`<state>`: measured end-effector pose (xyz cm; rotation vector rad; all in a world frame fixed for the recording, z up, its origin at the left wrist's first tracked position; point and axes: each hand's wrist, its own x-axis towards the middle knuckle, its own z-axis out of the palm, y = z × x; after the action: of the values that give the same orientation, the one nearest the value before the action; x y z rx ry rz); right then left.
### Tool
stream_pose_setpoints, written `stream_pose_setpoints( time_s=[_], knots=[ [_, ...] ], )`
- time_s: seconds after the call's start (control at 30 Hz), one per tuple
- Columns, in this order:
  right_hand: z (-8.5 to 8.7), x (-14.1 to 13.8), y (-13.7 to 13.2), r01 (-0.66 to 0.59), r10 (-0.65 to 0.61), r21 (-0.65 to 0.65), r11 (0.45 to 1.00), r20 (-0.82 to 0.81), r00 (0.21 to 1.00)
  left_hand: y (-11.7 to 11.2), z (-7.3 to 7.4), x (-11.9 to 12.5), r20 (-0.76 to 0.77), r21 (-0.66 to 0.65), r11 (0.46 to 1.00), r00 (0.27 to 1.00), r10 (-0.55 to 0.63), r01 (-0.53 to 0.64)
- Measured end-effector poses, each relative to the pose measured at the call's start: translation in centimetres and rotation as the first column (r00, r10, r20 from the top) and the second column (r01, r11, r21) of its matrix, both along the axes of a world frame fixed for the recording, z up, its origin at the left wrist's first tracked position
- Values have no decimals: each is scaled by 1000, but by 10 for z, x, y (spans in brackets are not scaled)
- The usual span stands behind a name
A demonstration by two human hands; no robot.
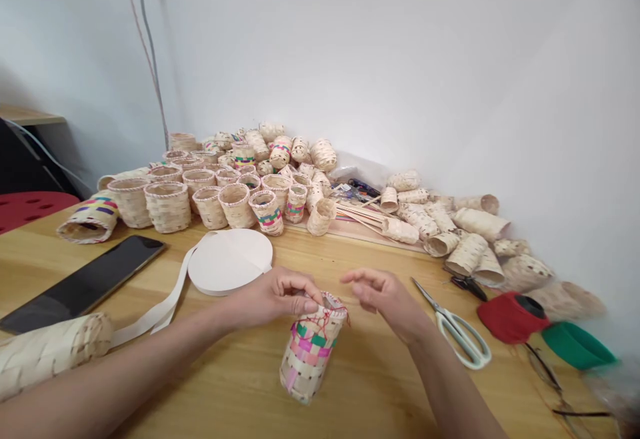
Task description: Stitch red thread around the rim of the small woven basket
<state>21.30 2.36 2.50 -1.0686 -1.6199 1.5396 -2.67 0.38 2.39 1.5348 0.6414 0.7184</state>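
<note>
A small woven basket (307, 359) with pink, green and purple bands hangs tilted over the table. My left hand (293, 295) grips its rim between thumb and fingers. White stripping edges the rim, and red thread (327, 319) loops in a loose tangle around it. Just right of the basket, apart from it, is my right hand (375, 295). Its index finger and thumb are drawn close together, the other fingers curled; whatever may be between the tips is too small to make out.
A roll of white tape (230, 262) and a black phone (83, 282) lie left. Scissors (460, 335), a red thread spool (513, 319), a green ring-shaped roll (577, 345) and glasses (545, 367) lie right. Many woven baskets (167, 207) line the wall; another basket (55, 352) lies near left.
</note>
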Motion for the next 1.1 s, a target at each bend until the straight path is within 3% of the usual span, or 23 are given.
stream_pose_setpoints(
  time_s=[0.1,0.23,0.43,0.53,0.63,0.7,1.1],
  knots=[
    [3,-9,-9,-209,211,-32,977,102,972,0,1,-1,-6,-9,1000,1000,-5,5],
    [0,-9,-10,-274,280,-90,957,57,958,1,3,-2,-6,-7,1000,1000,-7,7],
    [-10,-18,-10,-135,122,-148,980,-97,988,1,4,-1,-39,1,1000,999,-31,31],
    [-9,-19,-8,9,-11,38,999,50,999,2,2,0,-33,-12,999,998,-44,43],
    [-6,-17,-5,108,-184,298,948,238,954,4,0,-1,-2,-33,999,1000,-8,8],
    [-6,-16,-3,112,-242,383,917,311,919,6,-3,-2,20,-56,998,1000,14,-13],
    [-13,-25,-5,133,-402,584,801,360,842,11,-10,-3,53,-72,997,998,37,-34]
  ],
)
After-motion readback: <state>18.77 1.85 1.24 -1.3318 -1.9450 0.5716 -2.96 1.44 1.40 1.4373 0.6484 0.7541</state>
